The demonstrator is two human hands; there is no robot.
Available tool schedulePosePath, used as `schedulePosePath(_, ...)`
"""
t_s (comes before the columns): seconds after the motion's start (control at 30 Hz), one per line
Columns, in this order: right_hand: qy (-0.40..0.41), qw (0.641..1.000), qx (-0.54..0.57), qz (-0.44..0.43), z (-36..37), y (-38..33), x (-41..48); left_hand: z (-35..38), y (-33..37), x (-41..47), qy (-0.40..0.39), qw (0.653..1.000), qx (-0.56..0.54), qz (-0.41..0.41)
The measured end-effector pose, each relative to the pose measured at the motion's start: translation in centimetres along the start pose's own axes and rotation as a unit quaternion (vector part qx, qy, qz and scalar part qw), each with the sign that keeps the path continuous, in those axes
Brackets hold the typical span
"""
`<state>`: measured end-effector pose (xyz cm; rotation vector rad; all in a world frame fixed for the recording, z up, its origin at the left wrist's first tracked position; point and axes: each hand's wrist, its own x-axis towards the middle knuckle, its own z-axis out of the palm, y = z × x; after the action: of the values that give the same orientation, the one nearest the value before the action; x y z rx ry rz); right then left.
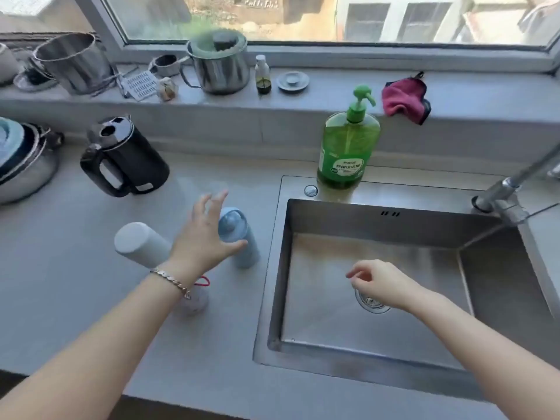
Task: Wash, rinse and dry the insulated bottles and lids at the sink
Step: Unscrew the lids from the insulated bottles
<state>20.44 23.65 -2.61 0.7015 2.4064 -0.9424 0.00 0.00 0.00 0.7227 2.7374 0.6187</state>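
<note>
Three insulated bottles stand on the grey counter left of the sink (pixel 318 363). The blue bottle (pixel 242 244) is nearest the sink. A pale grey-white bottle (pixel 141 245) stands to its left. A white bottle with a red loop (pixel 197 300) shows partly under my left wrist. My left hand (pixel 204 237) hovers with spread fingers just left of the blue bottle's lid, thumb near its side, holding nothing. My right hand (pixel 381 283) hangs over the sink basin above the drain (pixel 371 301), fingers loosely curled and empty.
A green dish soap pump bottle (pixel 347 147) stands on the sink's back rim. The faucet (pixel 509 189) rises at the right. A black kettle (pixel 124 159) sits on the counter at the left. The windowsill holds metal pots and a pink cloth (pixel 404 98).
</note>
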Motion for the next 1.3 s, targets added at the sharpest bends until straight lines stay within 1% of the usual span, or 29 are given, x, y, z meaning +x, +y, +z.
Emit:
schedulePosePath(0.07,0.007,0.999,0.021,0.029,0.8,-0.1,0.9,0.3,-0.1,2.0,-0.065,0.998,0.006,-0.009)
schedulePosePath(0.1,0.007,0.999,0.025,0.035,1.2,0.0,1.0,0.6,-0.2,2.6,-0.079,0.997,-0.001,-0.015)
schedulePosePath(0.13,0.006,0.999,0.031,0.04,1.6,-0.1,0.9,1.0,-0.3,2.9,-0.08,0.996,-0.005,-0.029)
schedulePosePath(0.17,0.006,0.998,0.046,0.043,1.8,0.0,1.0,1.5,-0.2,2.9,-0.063,0.998,-0.004,-0.025)
schedulePosePath(0.27,0.023,0.995,0.088,0.041,1.8,0.3,0.5,1.5,0.6,1.1,-0.027,1.0,0.007,0.004)
schedulePosePath(0.33,0.033,0.994,0.094,0.034,1.7,0.3,0.1,1.2,1.9,-0.4,-0.019,0.999,-0.03,0.022)
schedulePosePath(0.4,0.061,0.993,0.102,-0.001,1.3,-0.1,-0.6,0.8,3.9,-2.1,-0.021,0.994,-0.102,0.034)
schedulePosePath(0.47,0.085,0.987,0.115,-0.076,1.1,-0.7,-1.9,0.4,6.4,-3.8,-0.044,0.982,-0.179,0.043)
schedulePosePath(0.53,0.083,0.98,0.114,-0.141,1.1,-1.3,-3.5,0.1,9.1,-5.3,-0.074,0.967,-0.236,0.062)
schedulePosePath(0.57,0.099,0.975,0.109,-0.164,1.2,-1.4,-4.2,0.1,10.5,-6.1,-0.088,0.96,-0.256,0.075)
schedulePosePath(0.6,0.136,0.968,0.106,-0.184,1.4,-1.2,-4.7,0.2,11.8,-6.8,-0.1,0.954,-0.269,0.086)
schedulePosePath(0.7,0.304,0.922,0.102,-0.216,1.8,0.9,-5.9,1.0,14.7,-8.3,-0.113,0.946,-0.283,0.113)
schedulePosePath(0.73,0.337,0.911,0.096,-0.217,2.0,1.6,-6.2,1.5,15.2,-8.7,-0.113,0.947,-0.274,0.126)
schedulePosePath(0.8,0.375,0.899,0.087,-0.208,2.6,2.9,-6.8,2.8,16.4,-9.3,-0.094,0.955,-0.238,0.15)
schedulePosePath(0.83,0.388,0.896,0.087,-0.199,2.9,3.4,-7.0,3.6,17.1,-9.5,-0.08,0.961,-0.222,0.143)
schedulePosePath(0.87,0.4,0.893,0.086,-0.187,3.3,3.8,-7.0,4.3,17.8,-9.7,-0.065,0.968,-0.211,0.118)
schedulePosePath(0.97,0.433,0.885,0.056,-0.16,4.1,5.0,-6.3,6.0,19.4,-9.6,-0.042,0.979,-0.199,-0.031)
schedulePosePath(1.0,0.431,0.887,0.047,-0.161,4.2,5.4,-6.2,6.1,19.3,-9.2,-0.062,0.985,-0.157,-0.042)
schedulePosePath(1.03,0.42,0.891,0.045,-0.165,4.2,5.8,-6.2,6.2,19.0,-8.8,-0.102,0.991,-0.087,-0.024)
schedulePosePath(1.07,0.405,0.897,0.045,-0.172,4.1,6.2,-6.3,5.9,18.6,-8.6,-0.153,0.988,-0.024,0.009)
schedulePosePath(1.1,0.389,0.902,0.041,-0.182,3.9,6.6,-6.5,5.4,18.1,-8.5,-0.207,0.977,0.005,0.052)
schedulePosePath(1.13,0.373,0.906,0.031,-0.196,3.7,7.1,-6.8,4.8,17.6,-8.6,-0.248,0.96,0.014,0.129)
schedulePosePath(1.17,0.358,0.909,0.017,-0.212,3.5,7.4,-7.0,4.2,17.3,-8.8,-0.269,0.935,0.025,0.23)
schedulePosePath(1.2,0.341,0.913,0.006,-0.226,3.2,7.7,-7.3,4.2,17.0,-9.0,-0.261,0.906,0.026,0.333)
schedulePosePath(1.23,0.329,0.915,-0.002,-0.234,3.1,7.9,-7.5,4.5,16.4,-9.3,-0.237,0.888,0.009,0.395)
schedulePosePath(1.27,0.32,0.916,-0.006,-0.24,2.9,8.0,-7.6,5.0,15.8,-9.5,-0.217,0.891,-0.017,0.398)
schedulePosePath(1.3,0.316,0.916,-0.006,-0.246,2.9,8.0,-7.7,5.3,15.4,-9.7,-0.204,0.904,-0.045,0.372)
